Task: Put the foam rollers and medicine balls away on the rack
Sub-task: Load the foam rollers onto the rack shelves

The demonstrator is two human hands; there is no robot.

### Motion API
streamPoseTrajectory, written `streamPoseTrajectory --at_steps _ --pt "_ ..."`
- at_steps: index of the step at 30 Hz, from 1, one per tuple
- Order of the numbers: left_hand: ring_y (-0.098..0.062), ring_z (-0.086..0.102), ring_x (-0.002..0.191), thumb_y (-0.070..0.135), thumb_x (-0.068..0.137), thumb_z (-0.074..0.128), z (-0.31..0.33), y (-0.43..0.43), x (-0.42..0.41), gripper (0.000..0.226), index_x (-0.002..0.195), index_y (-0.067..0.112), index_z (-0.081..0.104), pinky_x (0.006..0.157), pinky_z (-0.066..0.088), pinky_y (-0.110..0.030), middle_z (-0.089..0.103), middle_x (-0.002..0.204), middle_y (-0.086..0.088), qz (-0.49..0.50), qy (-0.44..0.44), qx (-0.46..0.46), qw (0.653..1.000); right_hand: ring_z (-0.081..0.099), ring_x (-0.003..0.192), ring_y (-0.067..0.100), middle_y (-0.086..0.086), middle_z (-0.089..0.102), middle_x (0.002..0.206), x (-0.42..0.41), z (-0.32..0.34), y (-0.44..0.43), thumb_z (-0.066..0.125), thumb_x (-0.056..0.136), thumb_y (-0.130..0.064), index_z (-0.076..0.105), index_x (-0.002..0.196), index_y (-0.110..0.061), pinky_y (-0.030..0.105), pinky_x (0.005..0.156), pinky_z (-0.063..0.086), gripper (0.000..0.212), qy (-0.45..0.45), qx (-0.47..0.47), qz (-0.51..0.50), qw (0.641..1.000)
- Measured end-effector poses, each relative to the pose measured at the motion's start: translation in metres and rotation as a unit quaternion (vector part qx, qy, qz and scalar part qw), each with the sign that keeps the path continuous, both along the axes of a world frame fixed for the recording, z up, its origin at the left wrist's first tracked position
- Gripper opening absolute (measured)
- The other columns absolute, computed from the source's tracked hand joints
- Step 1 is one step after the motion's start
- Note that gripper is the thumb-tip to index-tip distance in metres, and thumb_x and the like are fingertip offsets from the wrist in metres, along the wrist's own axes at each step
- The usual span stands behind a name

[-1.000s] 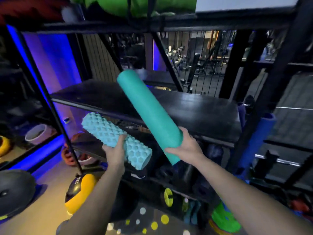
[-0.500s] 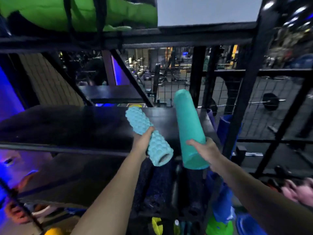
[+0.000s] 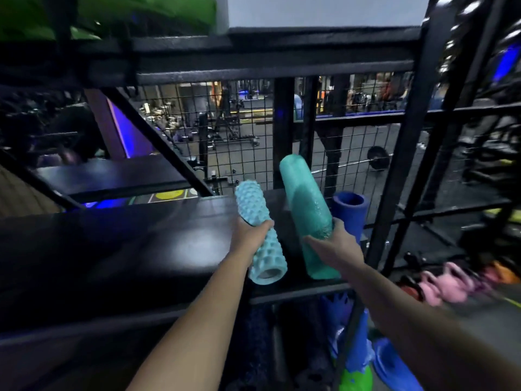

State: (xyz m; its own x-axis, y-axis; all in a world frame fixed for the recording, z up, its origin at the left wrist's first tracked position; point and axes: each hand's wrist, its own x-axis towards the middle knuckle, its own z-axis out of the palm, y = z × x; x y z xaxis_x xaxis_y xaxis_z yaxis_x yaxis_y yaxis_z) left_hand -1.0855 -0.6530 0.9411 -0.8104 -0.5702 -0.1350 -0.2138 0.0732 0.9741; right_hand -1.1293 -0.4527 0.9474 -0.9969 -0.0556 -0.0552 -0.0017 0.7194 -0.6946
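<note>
Backdrop: a dim gym floor shows through the wire mesh (image 3: 242,142) behind the rack, with a barbell (image 3: 377,162) lying on it.
Shelf: the black rack shelf (image 3: 141,249) runs across the middle of the view, and both rollers are above its right end.
Hidden: most of the fingers of both hands are behind the rollers. The rack's lower tier is too dark to read, and the right edge is smeared by blur.
Cut off: a green shape (image 3: 112,15) on the top tier runs out of the view.
Left hand (image 3: 251,235): it grips the bumpy roller (image 3: 267,261) round its middle, arm stretched forward. The roller tilts away, its hollow near end toward the camera and off the shelf.
Right hand (image 3: 338,246): it holds the smooth roller (image 3: 304,198) from the right at its lower half, thumb curled across the front. The roller stands near upright, leaning left.
Contact: its lower end seems to rest at the shelf's front edge, though blur makes this uncertain.
Neighbours: a blue roller (image 3: 349,210) stands upright just right of the smooth one. Pink kettlebells (image 3: 451,286) sit low on the right.
</note>
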Motion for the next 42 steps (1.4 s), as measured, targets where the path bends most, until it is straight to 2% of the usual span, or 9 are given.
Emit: streamPoseTrajectory --at_steps 5,9,14,24,29,31,34,37,42 --pt "-0.016 0.064 0.087 0.045 0.085 0.070 -0.018 0.015 -0.015 0.044 0.116 0.032 0.043 0.073 0.055 -0.030 0.062 0.102 0.007 -0.004 -0.046 -0.101 0.994 0.065 0.103 0.030 0.004 0.064 0.120 0.000 -0.012 -0.002 0.061 0.063 -0.072 0.040 0.139 -0.030 0.038 0.085 0.056 0.089 0.001 0.062 0.009 0.998" --pt "-0.032 0.063 0.110 0.050 0.080 0.063 -0.021 0.027 -0.022 0.052 0.125 0.026 0.051 0.092 0.055 -0.045 0.064 0.122 -0.005 -0.011 -0.066 -0.203 0.977 0.060 0.113 0.035 0.010 0.060 0.126 -0.004 -0.017 0.006 0.055 0.069 -0.073 0.036 0.145 -0.028 0.044 0.093 0.054 0.091 -0.002 0.079 0.023 0.997" --pt "-0.030 0.063 0.108 0.043 0.088 0.060 -0.020 0.050 -0.023 0.051 0.133 0.021 0.055 0.089 0.055 -0.038 0.061 0.127 -0.007 -0.021 -0.082 -0.244 0.966 0.044 0.128 0.038 0.016 0.054 0.136 0.003 -0.018 0.030 0.052 0.095 -0.054 0.045 0.144 -0.014 0.043 0.103 0.041 0.064 0.133 0.116 0.079 0.981" --pt "-0.033 0.056 0.118 0.016 0.088 0.056 -0.063 0.169 0.052 0.042 0.129 0.008 0.059 0.103 0.042 -0.038 0.060 0.125 -0.014 0.150 0.132 -0.346 0.917 0.054 0.104 0.034 0.012 0.063 0.112 0.048 -0.091 0.159 0.059 0.095 -0.022 0.062 0.120 -0.007 0.040 0.096 0.042 0.029 0.335 -0.021 0.162 0.928" --pt "-0.034 0.055 0.105 0.015 0.084 0.057 -0.140 0.246 0.118 0.035 0.119 0.012 0.061 0.088 0.043 -0.044 0.055 0.114 -0.012 0.193 0.109 -0.427 0.877 0.056 0.100 0.038 0.013 0.063 0.105 0.078 -0.197 0.244 0.046 0.090 -0.032 0.064 0.114 -0.008 0.045 0.092 0.044 0.038 0.190 -0.003 0.146 0.971" --pt "-0.031 0.058 0.097 0.013 0.085 0.054 -0.185 0.273 0.144 0.033 0.117 0.010 0.060 0.089 0.049 -0.043 0.053 0.112 -0.011 0.146 0.080 -0.365 0.916 0.056 0.101 0.041 0.017 0.064 0.105 0.095 -0.250 0.278 0.043 0.087 -0.034 0.064 0.115 -0.006 0.046 0.092 0.044 0.045 0.101 0.039 0.148 0.983" --pt "-0.022 0.058 0.094 0.012 0.088 0.058 -0.267 0.316 0.187 0.038 0.126 0.012 0.058 0.092 0.050 -0.040 0.055 0.112 -0.009 0.043 -0.102 -0.265 0.958 0.055 0.108 0.044 0.024 0.062 0.113 0.134 -0.323 0.334 0.053 0.084 -0.025 0.062 0.120 -0.003 0.046 0.096 0.042 0.043 -0.081 0.089 0.133 0.984" --pt "-0.027 0.062 0.091 0.012 0.089 0.062 -0.346 0.352 0.218 0.044 0.132 0.016 0.056 0.087 0.053 -0.043 0.062 0.102 -0.006 -0.047 -0.262 -0.161 0.951 0.053 0.117 0.043 0.024 0.062 0.121 0.169 -0.390 0.379 0.064 0.086 -0.017 0.060 0.125 0.000 0.043 0.101 0.039 0.042 -0.204 0.125 0.100 0.966" --pt "-0.019 0.068 0.088 0.026 0.087 0.068 -0.488 0.397 0.230 0.047 0.132 0.028 0.056 0.089 0.056 -0.045 0.068 0.101 0.006 -0.086 -0.362 0.028 0.928 0.048 0.128 0.040 0.022 0.054 0.136 0.199 -0.526 0.420 0.061 0.093 -0.020 0.047 0.140 0.000 0.039 0.106 0.036 0.053 -0.342 0.142 0.059 0.927"
